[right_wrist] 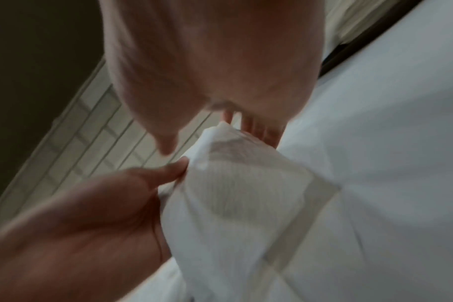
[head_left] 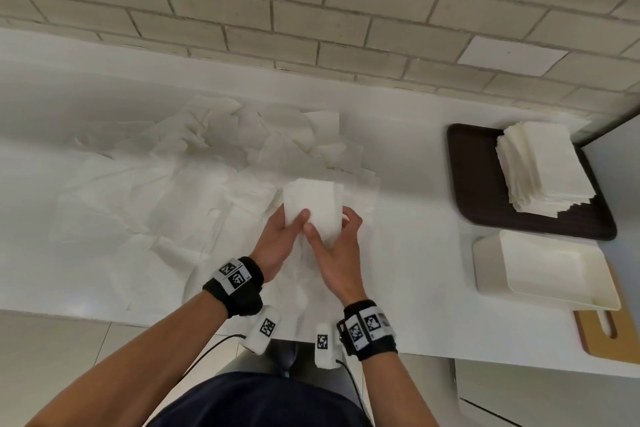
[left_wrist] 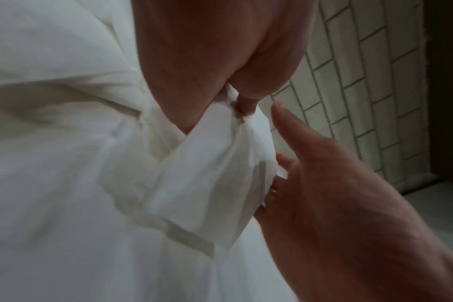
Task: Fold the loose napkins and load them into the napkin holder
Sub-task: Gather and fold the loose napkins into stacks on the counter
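A folded white napkin [head_left: 311, 204] is held up above the counter by both hands. My left hand [head_left: 282, 234] grips its lower left edge, thumb on the front. My right hand [head_left: 337, 236] grips its lower right edge, thumb on the front, fingers curled behind. In the left wrist view the same napkin [left_wrist: 210, 169] hangs between the two hands. In the right wrist view, blurred, the napkin [right_wrist: 236, 196] is pinched from both sides. Loose unfolded napkins [head_left: 194, 163] lie spread over the counter behind and to the left. A white napkin holder [head_left: 550, 274] stands at the right.
A dark tray [head_left: 474, 184] at the back right carries a tall stack of folded napkins [head_left: 543, 166]. A wooden board [head_left: 602, 336] lies under the holder near the counter's front edge. A brick wall [head_left: 311, 10] runs along the back.
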